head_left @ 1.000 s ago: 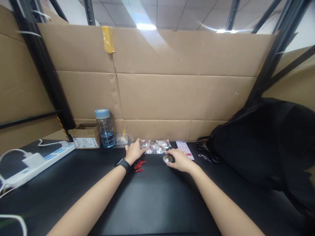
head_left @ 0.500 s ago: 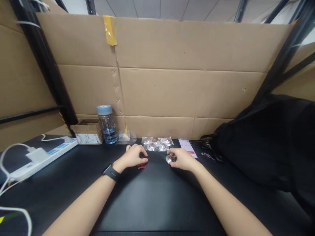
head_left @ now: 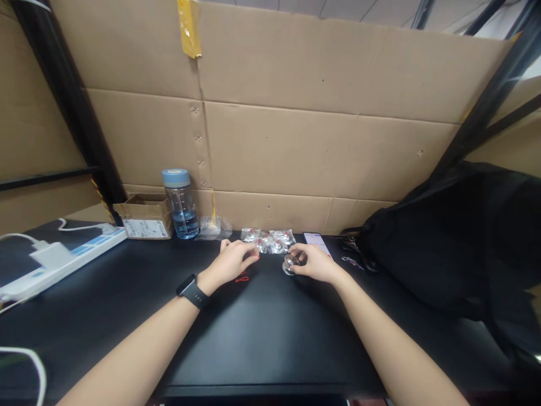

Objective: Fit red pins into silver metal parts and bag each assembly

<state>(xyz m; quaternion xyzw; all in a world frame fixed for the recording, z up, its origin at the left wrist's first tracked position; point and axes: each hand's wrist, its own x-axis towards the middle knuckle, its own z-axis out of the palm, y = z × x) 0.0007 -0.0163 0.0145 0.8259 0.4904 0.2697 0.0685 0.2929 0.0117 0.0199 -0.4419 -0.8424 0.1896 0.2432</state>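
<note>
My left hand (head_left: 234,263) rests on the black table with its fingers curled in a pinch over small red loops (head_left: 242,277); one may be between the fingertips, too small to name. My right hand (head_left: 311,263) is closed on a small round silvery metal piece (head_left: 289,264). Just beyond both hands lies a heap of small clear bags (head_left: 269,240) holding silver and red parts. A black watch (head_left: 193,290) is on my left wrist.
A water bottle (head_left: 180,203), a small cardboard box (head_left: 145,217) and a white power strip (head_left: 63,252) stand at the left. A white card (head_left: 318,240) and keys (head_left: 350,254) lie by a large black bag (head_left: 465,237) at the right. Cardboard walls (head_left: 313,146) close the back.
My left hand drew back from the heap of bags to the red loops and closed into a pinch. The right hand kept the metal piece and lifted it slightly. The view tilted down.
</note>
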